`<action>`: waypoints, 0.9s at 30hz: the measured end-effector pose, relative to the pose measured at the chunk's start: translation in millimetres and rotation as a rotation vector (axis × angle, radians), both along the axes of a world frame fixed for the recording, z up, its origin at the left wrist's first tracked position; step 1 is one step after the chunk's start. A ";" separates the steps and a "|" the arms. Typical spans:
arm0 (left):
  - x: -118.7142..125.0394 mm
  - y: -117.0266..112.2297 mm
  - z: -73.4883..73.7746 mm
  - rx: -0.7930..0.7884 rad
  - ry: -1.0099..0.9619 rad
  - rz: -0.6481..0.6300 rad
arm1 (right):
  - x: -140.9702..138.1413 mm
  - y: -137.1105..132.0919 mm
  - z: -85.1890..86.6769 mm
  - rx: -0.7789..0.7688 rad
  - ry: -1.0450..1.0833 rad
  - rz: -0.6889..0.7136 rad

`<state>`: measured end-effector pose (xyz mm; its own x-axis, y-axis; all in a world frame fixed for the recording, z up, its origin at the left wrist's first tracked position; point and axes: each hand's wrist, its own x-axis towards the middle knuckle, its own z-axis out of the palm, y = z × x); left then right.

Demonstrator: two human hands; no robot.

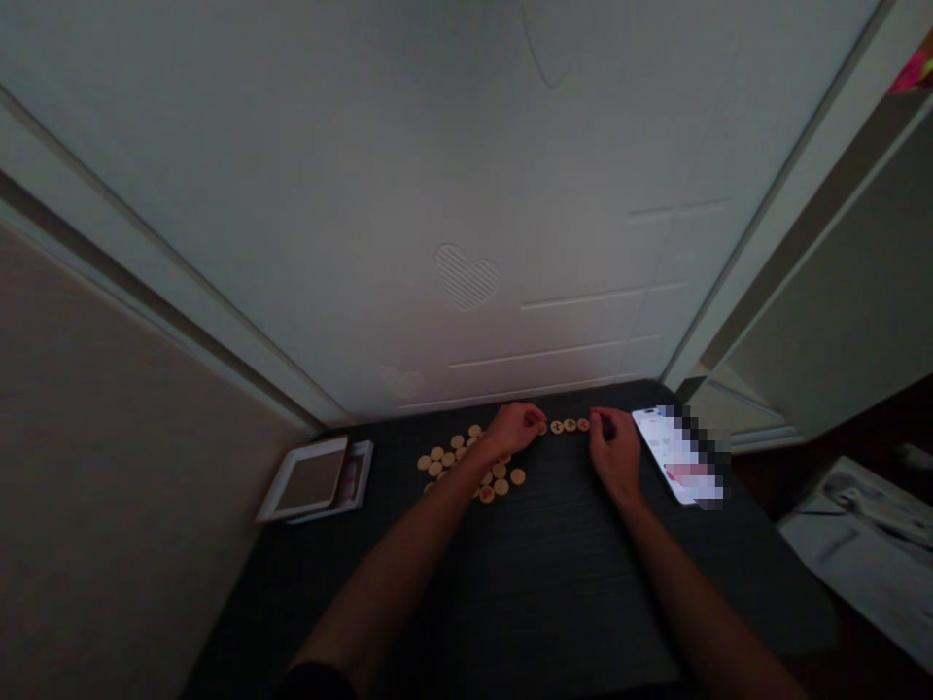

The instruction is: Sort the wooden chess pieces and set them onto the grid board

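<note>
Reaching in from the bottom edge, two bare forearms (408,544) were cut off by the frame, the left one ending in a dark sleeve (321,681) too dim to make out. Under them lay the dark bench (554,583), its near edge lost in shadow. Off its right side, a pale object (867,554) ran out of view. Farther up, round wooden discs (437,468) lay in a loose cluster, partly covered by the left forearm and so impossible to count; one red-marked disc (486,495) was too small to read. To the far left, a frame-like lid (310,483) hid most of a shallow box (359,486). On the right lay a lit phone (660,452), much of its screen masked by coarse blocks. Past the cluster, the left grip (517,428) bent its fingers at the left end of a short row of marked discs (570,425); whether it pinched the endmost one or merely touched it could not be told. The right grip (614,449) curled at the other end, any disc inside hidden, its hold unclear. Behind rose a pale panel (328,243), its top out of view.
</note>
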<state>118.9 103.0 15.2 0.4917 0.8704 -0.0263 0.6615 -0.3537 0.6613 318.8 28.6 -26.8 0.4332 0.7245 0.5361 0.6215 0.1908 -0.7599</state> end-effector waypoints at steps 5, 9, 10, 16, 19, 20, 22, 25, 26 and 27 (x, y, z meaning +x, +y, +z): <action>4.6 1.7 -1.6 0.057 0.103 -0.004 | -0.1 0.8 -0.2 -0.005 0.011 0.001; 2.0 -1.6 1.8 0.131 0.179 0.004 | -0.6 0.9 -0.3 -0.010 0.026 -0.002; 0.4 -2.8 2.6 0.149 0.193 0.000 | -0.7 0.9 -0.5 -0.010 0.030 -0.004; -8.7 -8.1 8.3 0.214 0.246 -0.126 | 0.5 2.9 -5.1 -0.033 0.009 0.034; -8.8 -9.6 11.8 0.233 0.276 -0.164 | 1.4 4.4 -9.0 -0.057 -0.013 0.067; -8.4 -10.3 12.8 0.240 0.286 -0.172 | 1.7 4.8 -10.1 -0.063 -0.020 0.075; -7.2 -12.1 14.7 0.254 0.306 -0.181 | 2.1 5.4 -11.7 -0.071 -0.033 0.089; -5.4 -15.7 17.0 0.272 0.337 -0.181 | 2.4 5.6 -12.6 -0.076 -0.040 0.095; -4.7 -17.0 17.7 0.276 0.346 -0.180 | 2.4 5.6 -12.6 -0.076 -0.040 0.093; -4.0 -18.2 18.2 0.281 0.354 -0.178 | 2.4 5.6 -12.5 -0.077 -0.039 0.090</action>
